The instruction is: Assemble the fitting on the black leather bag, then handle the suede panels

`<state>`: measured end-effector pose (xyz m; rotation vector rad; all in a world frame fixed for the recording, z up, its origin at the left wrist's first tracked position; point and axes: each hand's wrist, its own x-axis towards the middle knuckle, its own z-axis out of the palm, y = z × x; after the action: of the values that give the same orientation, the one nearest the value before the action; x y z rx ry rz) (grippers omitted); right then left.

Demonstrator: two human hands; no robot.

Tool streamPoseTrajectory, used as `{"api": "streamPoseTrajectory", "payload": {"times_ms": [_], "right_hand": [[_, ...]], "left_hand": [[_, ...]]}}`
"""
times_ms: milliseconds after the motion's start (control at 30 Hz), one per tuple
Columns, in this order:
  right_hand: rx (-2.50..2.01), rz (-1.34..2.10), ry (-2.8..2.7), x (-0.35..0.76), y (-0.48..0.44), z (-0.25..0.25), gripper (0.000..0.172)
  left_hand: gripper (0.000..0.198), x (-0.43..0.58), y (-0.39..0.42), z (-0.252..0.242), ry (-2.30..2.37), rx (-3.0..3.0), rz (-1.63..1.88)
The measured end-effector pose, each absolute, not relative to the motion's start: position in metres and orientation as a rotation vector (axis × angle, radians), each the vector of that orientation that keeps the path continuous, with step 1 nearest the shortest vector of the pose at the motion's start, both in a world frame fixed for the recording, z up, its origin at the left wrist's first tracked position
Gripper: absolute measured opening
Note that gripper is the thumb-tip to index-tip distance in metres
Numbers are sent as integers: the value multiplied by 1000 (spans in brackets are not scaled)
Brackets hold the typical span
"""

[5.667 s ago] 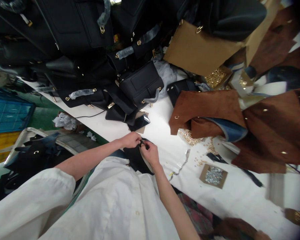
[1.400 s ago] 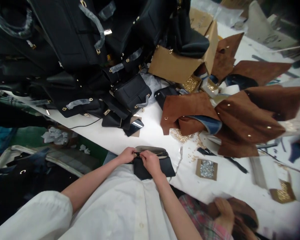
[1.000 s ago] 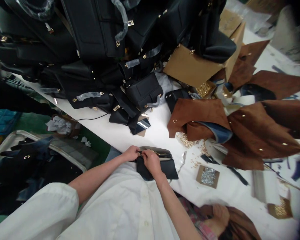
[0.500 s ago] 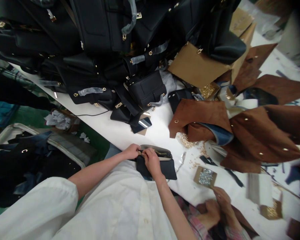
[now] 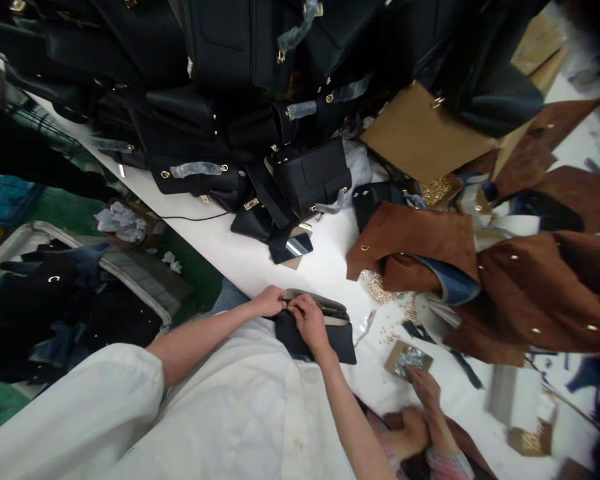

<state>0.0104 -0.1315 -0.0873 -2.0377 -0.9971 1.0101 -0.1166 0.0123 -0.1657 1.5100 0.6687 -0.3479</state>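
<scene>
Left hand (image 5: pixel 270 302) and right hand (image 5: pixel 310 325) — both pinched nearly closed — hold the black pouch (image 5: pixel 341 344) at its left end.

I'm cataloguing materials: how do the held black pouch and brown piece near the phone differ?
The black pouch looks smaller than the brown piece. The pouch's inside is pale, the brown piece's blue. Left hand and right hand grip the pouch; the brown piece lies untouched. Both gape.

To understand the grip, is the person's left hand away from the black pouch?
No, the left hand is at the black pouch's upper edge, close beside the right hand.
</scene>
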Motion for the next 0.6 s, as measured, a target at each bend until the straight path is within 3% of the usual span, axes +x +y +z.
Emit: {"api": "streamPoseTrajectory", "payload": {"times_ms": [600], "right_hand": [[-2078,950,-942,-3,-128,-88,22]], "left_hand": [[24,-117,18,-156,674,1602,-297]]}}
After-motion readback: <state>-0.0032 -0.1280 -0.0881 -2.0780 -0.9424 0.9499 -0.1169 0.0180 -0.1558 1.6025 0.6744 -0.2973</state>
